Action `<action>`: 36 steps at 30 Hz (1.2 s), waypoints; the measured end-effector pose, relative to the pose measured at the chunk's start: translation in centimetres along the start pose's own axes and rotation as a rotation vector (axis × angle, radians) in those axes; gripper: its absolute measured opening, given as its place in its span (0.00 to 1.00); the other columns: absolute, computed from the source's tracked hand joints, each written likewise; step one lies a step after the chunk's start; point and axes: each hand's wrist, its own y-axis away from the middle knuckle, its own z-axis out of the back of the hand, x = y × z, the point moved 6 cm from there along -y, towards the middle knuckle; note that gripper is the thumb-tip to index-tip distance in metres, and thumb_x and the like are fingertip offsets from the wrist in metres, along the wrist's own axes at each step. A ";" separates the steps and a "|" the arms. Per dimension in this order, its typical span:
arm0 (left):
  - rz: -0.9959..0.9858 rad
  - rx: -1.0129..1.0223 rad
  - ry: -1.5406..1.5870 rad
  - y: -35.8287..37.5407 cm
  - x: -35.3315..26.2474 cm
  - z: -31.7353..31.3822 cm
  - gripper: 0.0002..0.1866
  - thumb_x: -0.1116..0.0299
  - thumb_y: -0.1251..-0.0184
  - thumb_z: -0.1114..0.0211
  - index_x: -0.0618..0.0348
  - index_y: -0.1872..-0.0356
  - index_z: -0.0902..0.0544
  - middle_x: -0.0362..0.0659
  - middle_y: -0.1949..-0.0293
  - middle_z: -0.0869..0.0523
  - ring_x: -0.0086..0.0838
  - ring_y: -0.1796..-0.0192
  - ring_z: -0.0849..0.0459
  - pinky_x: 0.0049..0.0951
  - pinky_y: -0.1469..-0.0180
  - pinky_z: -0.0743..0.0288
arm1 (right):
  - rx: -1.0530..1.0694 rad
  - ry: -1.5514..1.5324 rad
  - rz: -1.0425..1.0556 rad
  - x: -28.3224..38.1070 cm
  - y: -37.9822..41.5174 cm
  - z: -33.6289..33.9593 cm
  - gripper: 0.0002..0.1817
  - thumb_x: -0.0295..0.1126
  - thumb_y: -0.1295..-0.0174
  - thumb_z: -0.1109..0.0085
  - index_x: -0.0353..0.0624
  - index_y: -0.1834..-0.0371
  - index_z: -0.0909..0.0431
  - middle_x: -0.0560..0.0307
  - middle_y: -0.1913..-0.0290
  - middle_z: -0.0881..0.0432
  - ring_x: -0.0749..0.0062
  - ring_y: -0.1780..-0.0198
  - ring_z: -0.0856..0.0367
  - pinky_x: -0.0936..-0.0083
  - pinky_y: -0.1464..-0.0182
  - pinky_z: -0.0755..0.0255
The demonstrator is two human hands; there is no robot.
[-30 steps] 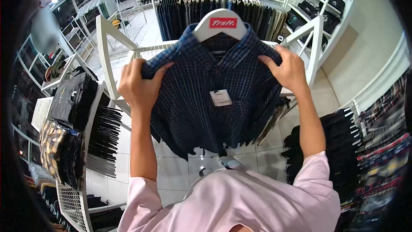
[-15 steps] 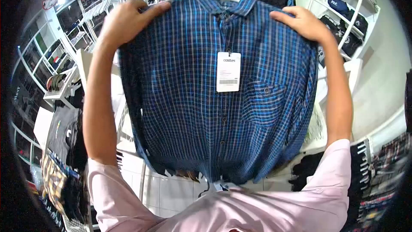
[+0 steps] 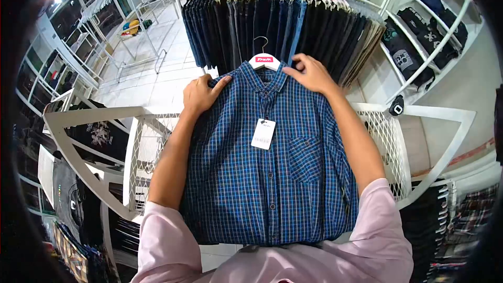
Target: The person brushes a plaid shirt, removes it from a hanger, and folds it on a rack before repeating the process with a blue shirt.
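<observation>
Two bare hands of ours grip a blue checked shirt [image 3: 270, 167] at its shoulders: our left hand [image 3: 200, 94] lies over the left shoulder seam with its fingers [image 3: 220, 82] curled onto the cloth beside the collar, and our right hand [image 3: 310, 73] covers the right side of the collar with its fingers [image 3: 293, 71] closed on the fabric there. We see the shirt hanging on a white hanger [image 3: 264, 61] with a red label, its metal hook standing free above the collar. The shirt is spread front-up, buttoned, with a white price tag [image 3: 263, 133] dangling from the placket and a chest pocket [image 3: 305, 152] beside it. Its body drapes across a white wire-mesh display rack [image 3: 390, 136], covering the rack's middle, and its hem reaches the rack's near edge, close to our pink sleeves [image 3: 382, 225]. Beyond the rack's far edge we see a curved rail of dark trousers [image 3: 272, 15] hung in a tight row. Off the rack's left corner lie stacks of folded dark shirts [image 3: 99, 133], and white shelves with bags [image 3: 419, 26] stand past the far right corner.
</observation>
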 end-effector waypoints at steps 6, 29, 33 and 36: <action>-0.014 -0.069 0.036 -0.2 0.1 -0.9 0.41 0.24 0.33 0.39 0.62 0.69 0.11 0.55 0.73 0.11 0.48 0.67 0.10 0.45 0.61 0.19 | -0.067 0.051 0.179 3.9 -3.6 -3.8 0.43 0.44 0.43 0.21 0.43 0.25 0.26 0.41 0.39 0.17 0.49 0.41 0.15 0.58 0.38 0.21; 0.010 0.045 0.640 -1.4 4.2 -4.2 0.21 0.55 0.26 0.30 0.70 0.61 0.11 0.47 0.72 0.12 0.27 0.68 0.18 0.32 0.61 0.24 | 0.503 -0.228 -0.060 4.0 -1.2 -5.0 0.23 0.50 0.30 0.33 0.39 0.50 0.09 0.45 0.53 0.07 0.58 0.54 0.07 0.61 0.45 0.16; 0.021 0.043 0.702 -1.2 4.5 -4.3 0.19 0.57 0.24 0.31 0.68 0.62 0.12 0.40 0.72 0.15 0.21 0.67 0.22 0.28 0.61 0.26 | 0.131 -0.110 0.072 3.3 -3.1 -6.8 0.28 0.55 0.30 0.35 0.42 0.42 0.13 0.44 0.51 0.08 0.51 0.48 0.09 0.55 0.43 0.19; -0.015 0.009 0.747 -1.0 4.3 -4.0 0.18 0.58 0.23 0.31 0.68 0.62 0.12 0.40 0.71 0.15 0.20 0.67 0.22 0.28 0.60 0.26 | 0.211 0.094 -0.092 3.1 -4.0 -10.2 0.28 0.51 0.30 0.35 0.47 0.32 0.18 0.47 0.41 0.11 0.49 0.37 0.15 0.40 0.26 0.37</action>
